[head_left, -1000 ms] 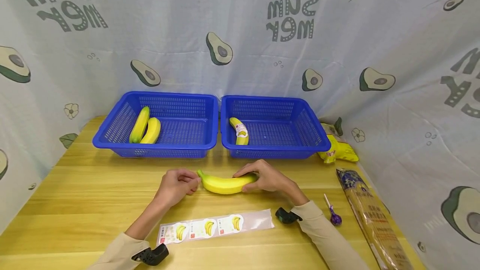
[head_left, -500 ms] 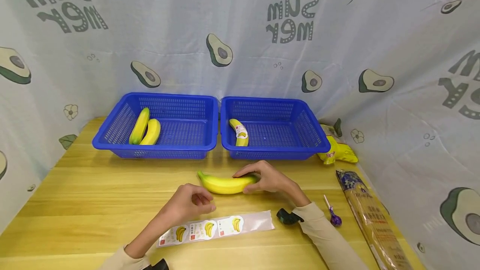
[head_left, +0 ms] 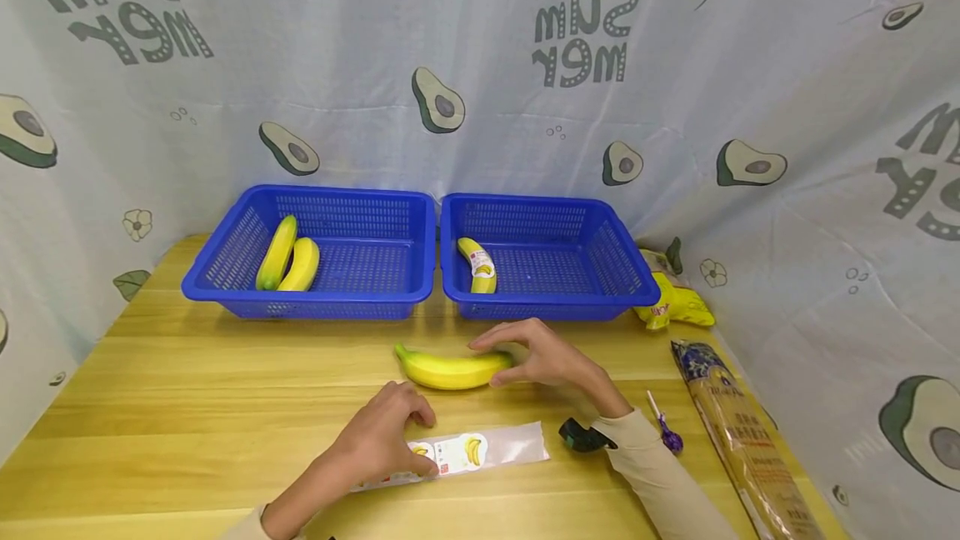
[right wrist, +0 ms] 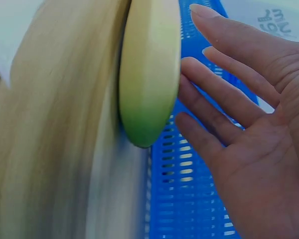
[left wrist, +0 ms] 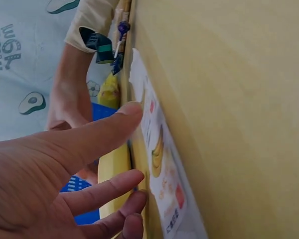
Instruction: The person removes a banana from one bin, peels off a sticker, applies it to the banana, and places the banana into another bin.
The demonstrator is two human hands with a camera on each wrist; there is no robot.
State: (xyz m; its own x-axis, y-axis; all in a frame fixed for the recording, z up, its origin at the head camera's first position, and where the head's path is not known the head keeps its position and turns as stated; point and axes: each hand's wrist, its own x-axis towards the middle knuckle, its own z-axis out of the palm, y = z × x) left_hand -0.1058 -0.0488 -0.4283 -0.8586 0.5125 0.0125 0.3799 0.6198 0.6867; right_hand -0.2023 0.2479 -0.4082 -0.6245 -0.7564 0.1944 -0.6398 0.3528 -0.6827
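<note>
A yellow banana [head_left: 450,371] with green ends lies on the wooden table, its stem to the left. My right hand [head_left: 547,357] is around its right end with fingers spread; in the right wrist view the loose fingers stand beside the banana [right wrist: 149,69] without gripping it. Nearer the front edge lies a clear strip of banana stickers [head_left: 513,444]. Over its left part hovers my left hand [head_left: 382,436], thumb and fingers apart, covering some stickers. In the left wrist view the thumb is close to the sticker strip [left wrist: 157,164]; whether it touches I cannot tell.
Behind stand two blue baskets. The left basket [head_left: 367,261] has two bananas [head_left: 288,257]; the right basket [head_left: 555,265] has one banana with a sticker [head_left: 480,263]. At the right lie a lollipop [head_left: 670,438], a long brown packet [head_left: 742,440] and a yellow bag [head_left: 682,302].
My left hand has moved from the banana's stem down and right to above the sticker strip. My right hand has loosened from the banana, which stays where it was.
</note>
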